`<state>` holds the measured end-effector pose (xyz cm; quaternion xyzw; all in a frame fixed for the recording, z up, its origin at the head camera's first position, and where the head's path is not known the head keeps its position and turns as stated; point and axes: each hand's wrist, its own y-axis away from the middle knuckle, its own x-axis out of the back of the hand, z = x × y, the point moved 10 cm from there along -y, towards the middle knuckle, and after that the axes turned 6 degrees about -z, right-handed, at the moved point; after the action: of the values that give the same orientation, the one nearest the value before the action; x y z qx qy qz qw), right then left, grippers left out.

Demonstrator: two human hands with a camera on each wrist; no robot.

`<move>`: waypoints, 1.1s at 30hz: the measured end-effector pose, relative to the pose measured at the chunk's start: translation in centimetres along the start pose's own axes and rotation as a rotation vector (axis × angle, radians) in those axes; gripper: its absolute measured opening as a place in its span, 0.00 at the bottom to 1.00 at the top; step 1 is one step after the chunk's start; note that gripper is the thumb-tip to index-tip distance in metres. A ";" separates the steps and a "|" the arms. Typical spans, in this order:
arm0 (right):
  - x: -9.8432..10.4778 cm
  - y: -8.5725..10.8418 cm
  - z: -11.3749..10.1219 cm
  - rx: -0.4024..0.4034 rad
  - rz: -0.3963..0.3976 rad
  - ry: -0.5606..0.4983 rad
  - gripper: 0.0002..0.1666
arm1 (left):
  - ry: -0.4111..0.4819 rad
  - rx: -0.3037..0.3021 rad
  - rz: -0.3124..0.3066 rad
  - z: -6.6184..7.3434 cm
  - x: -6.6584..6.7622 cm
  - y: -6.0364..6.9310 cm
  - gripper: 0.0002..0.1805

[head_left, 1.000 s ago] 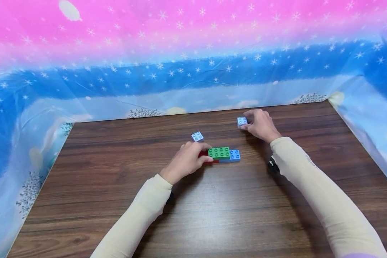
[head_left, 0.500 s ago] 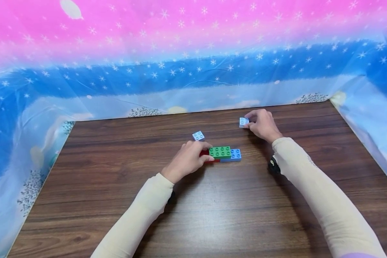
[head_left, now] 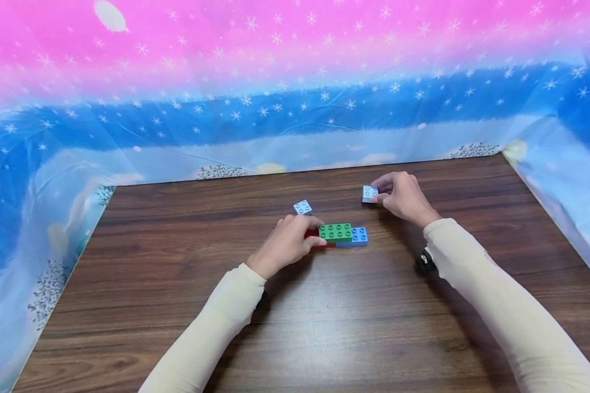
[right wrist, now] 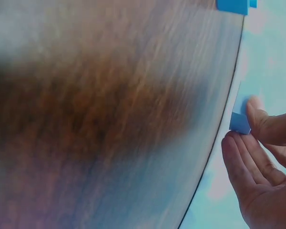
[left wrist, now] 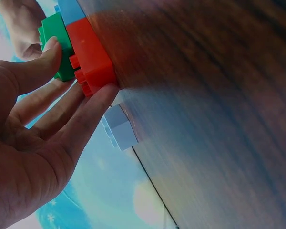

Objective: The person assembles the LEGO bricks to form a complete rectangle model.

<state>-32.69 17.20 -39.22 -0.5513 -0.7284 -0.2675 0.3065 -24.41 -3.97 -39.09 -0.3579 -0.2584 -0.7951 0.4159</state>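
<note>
A green brick (head_left: pixel 335 232) sits on top of a red brick (left wrist: pixel 91 56) and a blue brick (head_left: pixel 359 236) lying end to end on the table. My left hand (head_left: pixel 284 242) grips this stack at its red end, the thumb against the green brick in the left wrist view. My right hand (head_left: pixel 404 197) pinches a small pale blue brick (head_left: pixel 369 194) between thumb and fingers, farther back and to the right. Another small pale blue brick (head_left: pixel 302 207) lies just behind my left hand. Whether the pinched brick touches the table, I cannot tell.
The dark wooden table (head_left: pixel 177 245) reaches to a patterned cloth (head_left: pixel 255 125) hanging along its back and sides. Both forearms, in cream sleeves, come in from the front edge of the head view.
My right hand, pinching the small pale blue brick, has moved slightly nearer to me over the last half second. My left hand and the stack stay in place.
</note>
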 end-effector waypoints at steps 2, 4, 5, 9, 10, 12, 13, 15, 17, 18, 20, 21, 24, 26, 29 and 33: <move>0.0 0.4 -0.4 0.016 -0.004 0.003 0.17 | -0.001 0.004 0.001 0.0 0.0 0.0 0.19; 0.0 0.8 -0.7 0.027 -0.010 -0.001 0.17 | -0.002 0.008 0.002 -0.1 0.0 -0.1 0.19; -0.1 1.0 -0.8 0.034 -0.012 -0.005 0.17 | -0.002 0.009 0.003 -0.1 0.0 -0.1 0.19; -0.2 1.7 -1.4 0.061 -0.018 -0.015 0.17 | 0.004 0.015 0.004 -0.1 0.0 -0.1 0.19; -0.2 1.9 -1.5 0.067 -0.019 -0.016 0.17 | 0.007 0.015 0.004 -0.1 0.0 -0.1 0.19; -0.4 2.3 -1.8 0.078 -0.022 -0.012 0.16 | 0.007 0.014 0.004 0.0 0.0 -0.1 0.19; -0.5 2.5 -2.0 0.082 -0.024 -0.012 0.16 | 0.005 0.014 0.005 -0.1 0.0 -0.1 0.19; -0.7 2.9 -2.3 0.092 -0.030 -0.013 0.16 | 0.002 0.014 0.006 -0.1 0.0 -0.1 0.19; -1.0 3.3 -2.7 0.100 -0.037 -0.014 0.15 | -0.004 0.013 0.008 -0.1 0.0 -0.1 0.19; -1.1 3.5 -2.9 0.105 -0.040 -0.016 0.15 | -0.005 0.013 0.009 -0.1 0.0 -0.1 0.19; -1.3 3.9 -3.1 0.112 -0.044 -0.018 0.15 | -0.006 0.011 0.010 -0.1 0.1 -0.1 0.19; -1.4 4.1 -3.3 0.117 -0.048 -0.023 0.14 | -0.006 0.009 0.010 0.0 0.1 -0.1 0.19; -1.7 4.6 -3.5 0.124 -0.055 -0.032 0.14 | -0.001 0.008 0.008 0.0 0.1 0.0 0.19; -1.8 4.9 -3.6 0.129 -0.059 -0.034 0.14 | 0.003 0.008 0.007 -0.1 0.0 0.0 0.19; -2.0 5.2 -3.7 0.134 -0.061 -0.032 0.14 | 0.005 0.009 0.009 -0.1 0.1 0.0 0.19; -2.3 5.6 -3.8 0.141 -0.065 -0.030 0.13 | 0.003 0.010 0.008 0.0 0.1 0.0 0.19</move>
<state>-26.25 14.36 -38.05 -0.5084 -0.7674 -0.2173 0.3247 -24.45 -4.03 -39.05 -0.3560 -0.2601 -0.7925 0.4214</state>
